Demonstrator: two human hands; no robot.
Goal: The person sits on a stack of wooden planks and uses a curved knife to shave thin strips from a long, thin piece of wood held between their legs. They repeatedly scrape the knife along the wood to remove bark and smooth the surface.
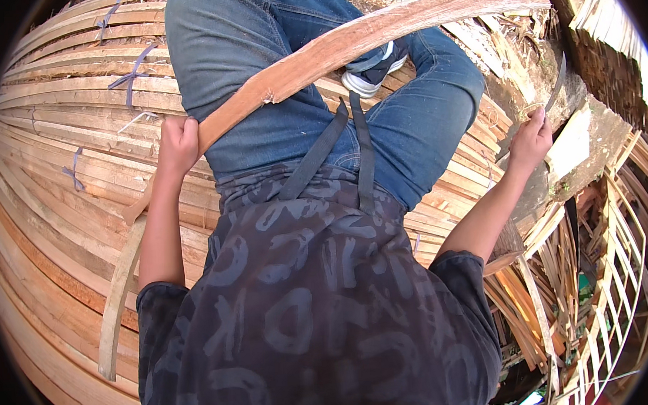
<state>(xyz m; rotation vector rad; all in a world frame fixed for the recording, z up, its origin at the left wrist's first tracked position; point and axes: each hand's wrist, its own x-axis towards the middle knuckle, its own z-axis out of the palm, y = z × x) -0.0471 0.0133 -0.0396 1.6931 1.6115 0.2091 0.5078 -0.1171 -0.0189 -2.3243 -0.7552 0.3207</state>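
Board in hand, seen from above. The board (pixel 373 40) lies aslant across my jeans (pixel 214 46), its near end over the slats (pixel 51 226) beside my left thigh, its far end beyond their right edge. It is long and flat, appearing bowed in this view. The surface is reddish brown and fairly smooth toward the near end, becoming paler, streaked and more fibrous toward the far end. The near end is narrower; where it widens, the lower edge bears a small ragged nick with a pale splinter. My left hand (pixel 179 143) is clenched around the near end. My right hand (pixel 532 136) has its fingers closed about a knife (pixel 557 84), whose thin, curved grey blade points away from me, clear of the board; its handle is mostly hidden. This hand appears above the slab (pixel 594 138), just past the slats' right edge. Purple ties (pixel 134 74) bind the slats toward their far left corner. A loose stick (pixel 122 300) lies left of my left forearm.
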